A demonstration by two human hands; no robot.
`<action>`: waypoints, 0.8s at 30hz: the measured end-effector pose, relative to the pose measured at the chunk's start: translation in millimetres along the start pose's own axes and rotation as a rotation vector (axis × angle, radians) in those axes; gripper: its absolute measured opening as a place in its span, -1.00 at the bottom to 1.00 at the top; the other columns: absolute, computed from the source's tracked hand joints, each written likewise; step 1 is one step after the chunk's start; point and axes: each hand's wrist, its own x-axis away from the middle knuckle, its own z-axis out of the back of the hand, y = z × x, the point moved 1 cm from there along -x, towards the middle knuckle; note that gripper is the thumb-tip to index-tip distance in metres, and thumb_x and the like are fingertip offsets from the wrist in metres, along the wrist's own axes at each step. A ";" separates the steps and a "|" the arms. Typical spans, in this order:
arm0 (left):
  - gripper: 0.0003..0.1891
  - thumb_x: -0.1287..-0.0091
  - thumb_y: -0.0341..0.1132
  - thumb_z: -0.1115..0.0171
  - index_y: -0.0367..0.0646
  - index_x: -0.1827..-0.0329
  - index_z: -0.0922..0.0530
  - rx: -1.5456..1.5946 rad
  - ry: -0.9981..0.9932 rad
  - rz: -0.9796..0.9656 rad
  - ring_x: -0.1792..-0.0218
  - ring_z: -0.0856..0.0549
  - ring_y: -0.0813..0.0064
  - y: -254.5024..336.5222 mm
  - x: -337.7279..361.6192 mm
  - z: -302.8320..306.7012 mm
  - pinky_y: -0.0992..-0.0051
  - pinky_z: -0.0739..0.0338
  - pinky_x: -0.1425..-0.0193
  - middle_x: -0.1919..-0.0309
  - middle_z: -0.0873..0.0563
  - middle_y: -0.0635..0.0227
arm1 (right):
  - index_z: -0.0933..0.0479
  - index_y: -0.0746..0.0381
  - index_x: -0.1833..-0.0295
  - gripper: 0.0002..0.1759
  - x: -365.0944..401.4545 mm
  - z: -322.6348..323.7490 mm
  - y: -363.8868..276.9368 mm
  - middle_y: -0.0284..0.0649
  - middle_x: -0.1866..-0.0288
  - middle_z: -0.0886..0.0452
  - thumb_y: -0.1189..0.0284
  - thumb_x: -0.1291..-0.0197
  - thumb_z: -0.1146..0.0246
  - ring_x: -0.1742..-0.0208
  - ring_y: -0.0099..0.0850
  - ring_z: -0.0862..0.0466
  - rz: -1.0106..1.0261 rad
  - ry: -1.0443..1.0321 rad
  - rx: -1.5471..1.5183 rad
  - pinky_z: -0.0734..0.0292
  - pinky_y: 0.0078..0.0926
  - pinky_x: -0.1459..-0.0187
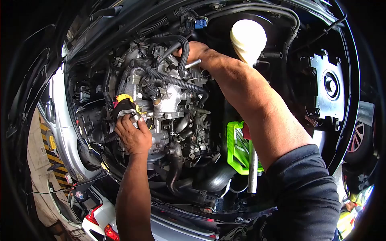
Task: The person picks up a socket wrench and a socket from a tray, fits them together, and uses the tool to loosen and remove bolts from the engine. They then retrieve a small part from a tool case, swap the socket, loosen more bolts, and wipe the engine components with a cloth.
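My left hand [133, 134] is at the left side of the engine [169, 98], its fingers curled around a small metal piece [135, 117] beside a dark cloth with yellow and pink edges [124, 103]. My right arm reaches across the engine bay. At the far side of the engine, my right hand [192, 51] goes in behind a black corrugated hose [185, 50], and its fingers are hidden there. A short metal rod [193, 64] sticks out just below that hand.
A bright green tray [235, 148] lies under my right forearm, with a metal tube [252, 170] next to it. Beyond the arm are a whitish reservoir [248, 38] and a silver bracket [327, 86]. A blue connector [200, 24] sits at the top.
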 end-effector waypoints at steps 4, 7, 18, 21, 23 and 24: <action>-0.51 -0.35 -0.20 -0.23 -0.33 -0.22 -0.40 -0.008 0.002 0.000 -0.24 -0.43 -0.16 -0.3 -0.3 0.8 -0.04 -0.26 -0.39 -0.15 -0.48 -0.12 | -0.75 0.18 0.12 -0.67 -16.0 -13.6 16.0 -0.02 0.11 -0.77 0.49 0.10 -0.33 0.00 -0.07 -0.77 0.002 -0.100 -0.183 -0.67 -0.17 0.00; -0.50 -0.35 -0.19 -0.23 -0.34 -0.23 -0.40 -0.005 0.010 0.002 -0.24 -0.43 -0.15 0.7 -0.2 1.7 -0.04 -0.26 -0.39 -0.15 -0.48 -0.12 | -0.75 0.16 0.11 -0.67 -7.5 -10.7 14.7 -0.02 0.09 -0.77 0.49 0.09 -0.33 0.00 -0.07 -0.76 0.030 -0.012 -0.119 -0.67 -0.17 0.00; -0.54 -0.38 -0.16 -0.23 -0.31 -0.19 -0.45 -0.051 0.068 -0.028 -0.18 -0.48 -0.15 -2.2 0.2 -2.4 -0.01 -0.31 -0.34 -0.10 -0.53 -0.11 | -0.75 0.27 0.10 -0.69 3.9 -10.4 51.4 -0.02 0.12 -0.78 0.42 -0.21 -0.12 0.09 -0.17 -0.79 0.225 -0.206 0.439 -0.69 -0.27 0.02; -0.52 -0.38 -0.14 -0.23 -0.32 -0.21 -0.46 -0.059 0.073 -0.010 -0.19 -0.48 -0.13 -2.0 0.4 -3.5 0.00 -0.30 -0.36 -0.10 -0.55 -0.09 | -0.74 0.31 0.13 -0.65 50.3 19.7 23.7 0.00 0.24 -0.78 0.42 -0.26 -0.06 0.23 -0.18 -0.81 -0.161 -0.176 0.165 -0.72 -0.27 0.14; -0.51 -0.39 -0.12 -0.22 -0.32 -0.22 -0.47 -0.085 0.078 -0.019 -0.20 -0.48 -0.11 -4.0 1.1 -6.1 0.03 -0.30 -0.37 -0.12 -0.57 -0.07 | -0.74 0.33 0.15 -0.65 71.5 25.0 10.3 -0.01 0.24 -0.78 0.41 -0.25 -0.05 0.22 -0.20 -0.81 -0.288 -0.189 0.075 -0.72 -0.28 0.13; -0.51 -0.40 -0.11 -0.21 -0.32 -0.22 -0.48 -0.087 0.076 -0.025 -0.21 -0.48 -0.10 -5.8 1.1 -7.3 0.03 -0.30 -0.38 -0.12 -0.57 -0.07 | -0.72 0.31 0.31 -0.74 80.5 29.3 1.3 -0.06 0.35 -0.77 0.46 0.00 -0.15 0.29 -0.20 -0.81 -0.012 -0.215 0.399 -0.73 -0.33 0.17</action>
